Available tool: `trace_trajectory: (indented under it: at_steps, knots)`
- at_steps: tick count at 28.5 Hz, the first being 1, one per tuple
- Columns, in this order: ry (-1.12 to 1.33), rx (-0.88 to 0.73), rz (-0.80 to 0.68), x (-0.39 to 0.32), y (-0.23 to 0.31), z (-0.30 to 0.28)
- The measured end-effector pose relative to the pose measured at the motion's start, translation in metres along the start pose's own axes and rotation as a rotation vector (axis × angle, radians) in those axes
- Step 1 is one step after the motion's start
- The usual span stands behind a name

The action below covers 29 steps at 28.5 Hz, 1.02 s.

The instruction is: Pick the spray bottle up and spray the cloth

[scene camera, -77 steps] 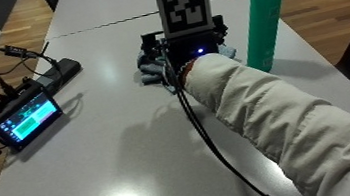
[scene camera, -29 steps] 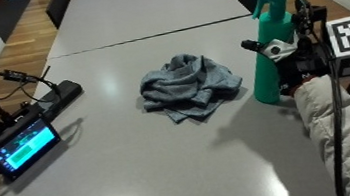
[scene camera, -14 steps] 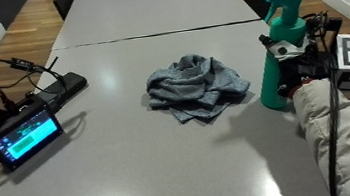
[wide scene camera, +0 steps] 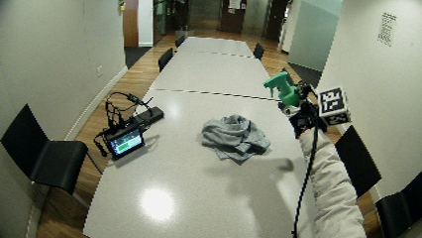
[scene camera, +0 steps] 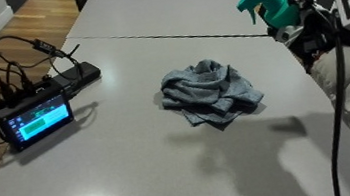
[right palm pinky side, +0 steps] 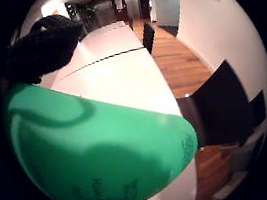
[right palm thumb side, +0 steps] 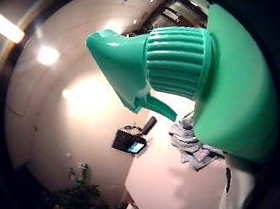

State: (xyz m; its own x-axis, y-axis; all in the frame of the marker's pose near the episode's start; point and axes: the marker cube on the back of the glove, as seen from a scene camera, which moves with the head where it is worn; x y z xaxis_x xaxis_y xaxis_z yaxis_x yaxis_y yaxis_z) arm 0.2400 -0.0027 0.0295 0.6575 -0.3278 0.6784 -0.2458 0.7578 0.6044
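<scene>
Green spray bottle (scene camera: 273, 6), body hidden behind gloved hand (scene camera: 315, 35).

A long grey tabletop (scene camera: 138, 183) carries a crumpled grey cloth (scene camera: 209, 91) near its middle. Well to the cloth's left, a small lit screen (scene camera: 33, 120) stands with a black box (scene camera: 77, 75) and tangled cables (scene camera: 13, 65) just behind it.

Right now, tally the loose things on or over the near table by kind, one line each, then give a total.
Green spray bottle, held up off the table in the gloved right hand: 1
Grey crumpled cloth: 1
Small screen device with cables: 1
Black box behind the screen: 1
Total: 4
</scene>
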Motion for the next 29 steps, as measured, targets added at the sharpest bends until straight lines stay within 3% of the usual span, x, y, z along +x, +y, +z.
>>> trace_trajectory:
  at_steps: [8, 18, 23, 29]
  knots:
    - [0.458, -0.074, -0.210, -0.051, -0.041, -0.009]
    - [0.704, -0.086, -0.268, -0.062, -0.046, -0.003]
    - [0.613, -0.086, -0.248, -0.065, -0.043, 0.002]
    - [0.156, -0.049, -0.117, -0.076, -0.037, 0.014]
